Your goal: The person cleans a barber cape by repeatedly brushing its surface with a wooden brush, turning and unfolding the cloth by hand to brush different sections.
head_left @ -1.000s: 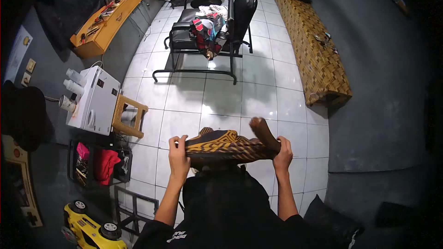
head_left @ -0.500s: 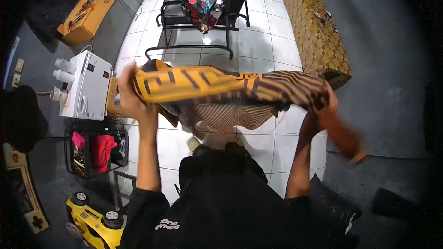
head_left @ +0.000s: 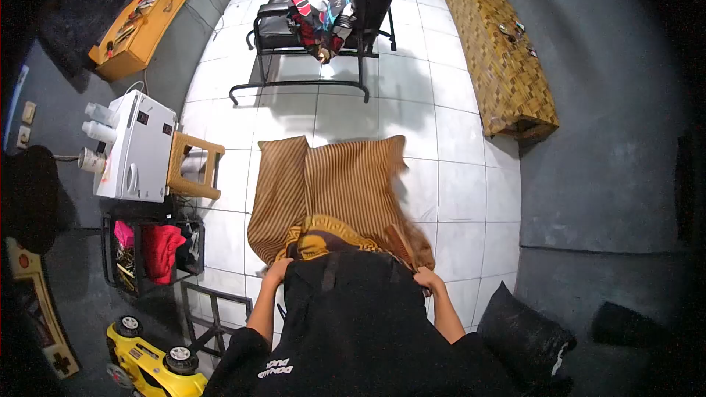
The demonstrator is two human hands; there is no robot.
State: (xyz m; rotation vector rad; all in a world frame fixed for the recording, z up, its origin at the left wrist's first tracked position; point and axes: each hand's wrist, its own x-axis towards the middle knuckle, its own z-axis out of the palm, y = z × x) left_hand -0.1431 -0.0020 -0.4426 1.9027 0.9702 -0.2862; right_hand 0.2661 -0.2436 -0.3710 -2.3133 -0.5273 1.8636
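A brown striped cloth (head_left: 353, 176) with a yellow-and-dark patterned border is spread low in front of my body, over the white floor tiles. A fold runs down its left part, and its right side is blurred by motion. My left hand (head_left: 278, 272) is closed on the near left corner. My right hand (head_left: 426, 278) grips the near right corner, beside a brown strip of the cloth. My black shirt hides the middle of the near edge.
Ahead stands a black chair (head_left: 276, 18) with a pile of clothes (head_left: 323, 15) on it. At left are a white mini fridge (head_left: 147, 151), a tan stool (head_left: 195, 165), a rack (head_left: 151, 254) and a yellow toy car (head_left: 151, 360). A woven box (head_left: 500, 51) lines the right wall.
Both hands have come down and closer to my body. The cloth, bunched and raised before, now hangs opened out with its striped side showing.
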